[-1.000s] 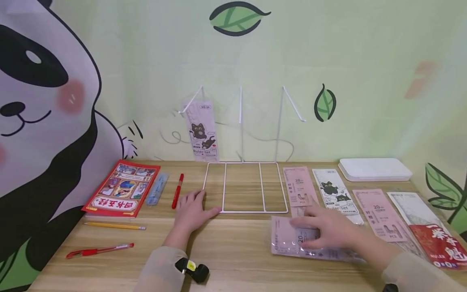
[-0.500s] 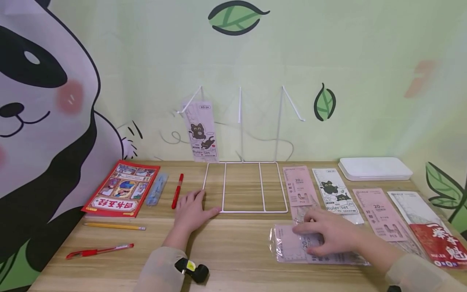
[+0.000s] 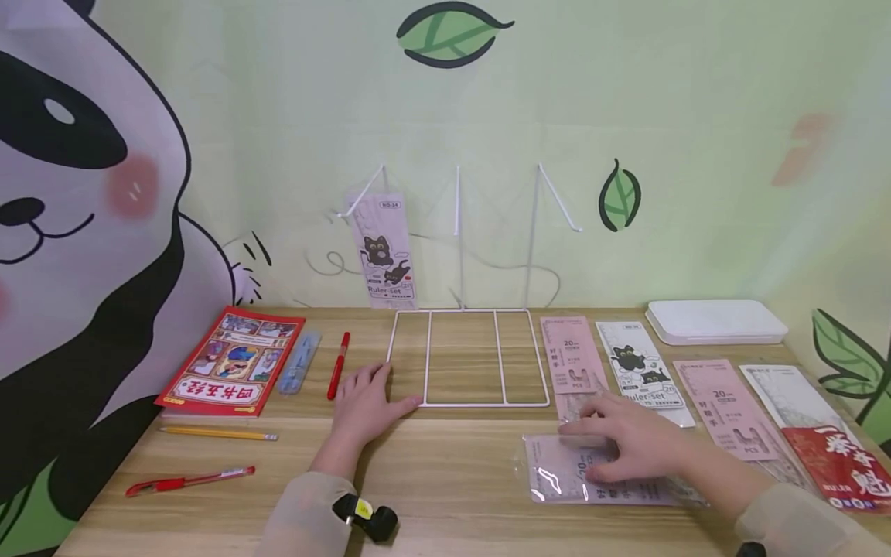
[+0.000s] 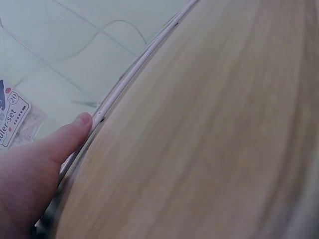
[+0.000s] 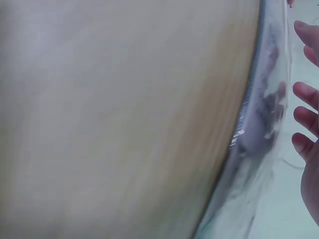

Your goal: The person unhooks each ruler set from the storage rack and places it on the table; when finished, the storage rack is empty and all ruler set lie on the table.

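Note:
My left hand (image 3: 365,406) rests with spread fingers at the left front corner of a white wire rack (image 3: 487,404). Its thumb (image 4: 75,134) touches the wire in the left wrist view. My right hand (image 3: 629,441) hovers over a pink ruler set in a clear bag (image 3: 557,468), lying sideways on the table. In the right wrist view the bent fingers (image 5: 305,118) stand apart above the shiny bag (image 5: 264,114). Part of the bag is hidden under the hand. Another pink ruler set (image 3: 381,247) hangs from the rack's left hook.
Right of the rack lie a pink ruler set (image 3: 571,352), a white cat one (image 3: 636,363), another pink one (image 3: 724,402), a red-and-white one (image 3: 828,449) and a white case (image 3: 715,322). Left are a red book (image 3: 233,360), blue item (image 3: 299,362), red pens (image 3: 339,365) and pencil (image 3: 219,432).
The bagged pink ruler set has shifted slightly right and toward me. My right hand has moved a little to the right with it. The left hand has stayed on the rack.

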A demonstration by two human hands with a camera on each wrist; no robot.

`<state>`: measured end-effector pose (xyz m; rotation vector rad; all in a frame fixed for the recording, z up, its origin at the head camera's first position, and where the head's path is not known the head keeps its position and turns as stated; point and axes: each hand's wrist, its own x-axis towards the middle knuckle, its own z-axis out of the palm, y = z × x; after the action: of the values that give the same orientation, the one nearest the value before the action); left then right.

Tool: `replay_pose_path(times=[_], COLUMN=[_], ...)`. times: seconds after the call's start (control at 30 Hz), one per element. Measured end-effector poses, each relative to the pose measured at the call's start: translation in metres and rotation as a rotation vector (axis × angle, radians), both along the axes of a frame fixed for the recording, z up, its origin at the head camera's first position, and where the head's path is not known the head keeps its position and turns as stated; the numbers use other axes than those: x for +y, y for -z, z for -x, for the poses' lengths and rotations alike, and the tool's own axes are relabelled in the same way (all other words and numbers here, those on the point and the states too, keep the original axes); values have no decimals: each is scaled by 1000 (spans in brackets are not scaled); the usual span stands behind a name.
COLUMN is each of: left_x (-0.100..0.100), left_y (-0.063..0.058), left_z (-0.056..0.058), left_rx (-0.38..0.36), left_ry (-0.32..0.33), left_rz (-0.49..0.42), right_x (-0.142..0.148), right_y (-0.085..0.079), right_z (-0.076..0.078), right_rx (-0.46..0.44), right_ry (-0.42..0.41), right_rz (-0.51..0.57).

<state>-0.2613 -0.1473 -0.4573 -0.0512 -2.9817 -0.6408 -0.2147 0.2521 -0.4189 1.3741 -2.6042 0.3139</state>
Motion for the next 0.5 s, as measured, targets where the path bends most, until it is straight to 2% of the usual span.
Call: replay_pose_path(times=[0.3, 0.5], left_x=[-1, -1], left_y=[-2, -2], left_z=[-2, -1], left_rx=[-10, -3], left_ry=[-2, 1], left_rz=[5, -1], right_x=[-24, -57], right_y=[-11, -23], right_z=[22, 40], right_rx=[33, -1], right_ry=[-25, 29], right_rz=[80, 86])
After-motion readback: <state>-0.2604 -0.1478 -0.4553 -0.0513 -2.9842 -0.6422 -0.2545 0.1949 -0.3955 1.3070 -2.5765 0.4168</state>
